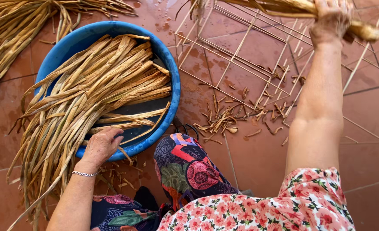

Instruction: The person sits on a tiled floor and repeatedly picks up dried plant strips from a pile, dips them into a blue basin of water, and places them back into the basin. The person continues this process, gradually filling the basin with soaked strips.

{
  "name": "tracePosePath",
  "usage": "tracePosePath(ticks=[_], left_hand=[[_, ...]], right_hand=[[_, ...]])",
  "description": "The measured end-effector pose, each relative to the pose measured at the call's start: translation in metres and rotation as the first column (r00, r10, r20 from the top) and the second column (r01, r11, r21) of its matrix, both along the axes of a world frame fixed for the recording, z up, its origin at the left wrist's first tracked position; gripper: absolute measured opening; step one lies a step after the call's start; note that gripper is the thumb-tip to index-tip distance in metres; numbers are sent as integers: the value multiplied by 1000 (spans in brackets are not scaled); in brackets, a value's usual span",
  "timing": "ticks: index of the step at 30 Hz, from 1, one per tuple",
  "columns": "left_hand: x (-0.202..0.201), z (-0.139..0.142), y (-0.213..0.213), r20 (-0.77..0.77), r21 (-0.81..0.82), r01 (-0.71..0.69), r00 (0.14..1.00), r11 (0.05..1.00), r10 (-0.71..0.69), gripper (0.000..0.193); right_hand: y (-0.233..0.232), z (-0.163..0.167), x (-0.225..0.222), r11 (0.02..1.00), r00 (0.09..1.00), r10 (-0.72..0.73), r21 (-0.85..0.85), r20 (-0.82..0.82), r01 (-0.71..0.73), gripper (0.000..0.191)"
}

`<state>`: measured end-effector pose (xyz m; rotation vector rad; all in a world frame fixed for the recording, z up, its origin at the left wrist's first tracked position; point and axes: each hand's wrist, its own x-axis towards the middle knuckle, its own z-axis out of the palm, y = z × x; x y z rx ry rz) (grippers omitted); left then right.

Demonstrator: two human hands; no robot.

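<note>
left hand (pixel 101 145) is down at the near rim of the blue basin (pixel 172 81), fingers curled over the ends of the soaked strips (pixel 108 81) heaped in it. looks like a loose pinch on one or two strands, though the fingertips are tucked behind the leaves, so i can't tell exactly how many are caught. a thin bracelet (pixel 84 174) sits on that wrist.

now the key line: those strips run long, from lower left over the basin's edge up to its upper right, and the left hand sits at their lower ends, close in by the knee (pixel 189 167). this is plainly the nearer hand to the pile.

right hand (pixel 331 19) is well apart, up at the far top right, arm stretched out, fist closed tight around a thick twisted bundle (pixel 283 6) of the same fibre. that bundle lies nearly sideways across the top edge, one blunt end poking out past the fist, the other cut off by the picture.

under it, a frame of thin canes (pixel 241 47) lies on the wet red tiles (pixel 249 162), with trimmed scraps (pixel 223 122) scattered between frame and basin. dark scissor handles (pixel 188 127) peek out just beside the knee, blades hidden. another heap of dry strips (pixel 14 25) runs off the upper left, its extent not in view.
</note>
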<state>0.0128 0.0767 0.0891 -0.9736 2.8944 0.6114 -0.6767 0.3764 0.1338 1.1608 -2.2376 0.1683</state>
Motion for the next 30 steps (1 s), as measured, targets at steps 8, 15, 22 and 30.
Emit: tracePosePath(ticks=[8, 15, 22, 30], left_hand=[[8, -23, -19, 158, 57, -81, 985, 995, 71, 29], [4, -60, -51, -19, -17, 35, 999, 999, -36, 20], [-2, -68, -61, 162, 80, -62, 986, 995, 48, 23], [2, -52, -70, 144, 112, -182, 976, 977, 165, 19]], right_hand=[[16, -17, -1, 836, 800, -507, 409, 319, 367, 83], [-41, -53, 28, 846, 686, 532, -334, 496, -415, 49], [-161, -77, 238, 634, 484, 721, -190, 497, -749, 12], [-263, -200, 389, 471, 532, 409, 328, 741, -819, 29]])
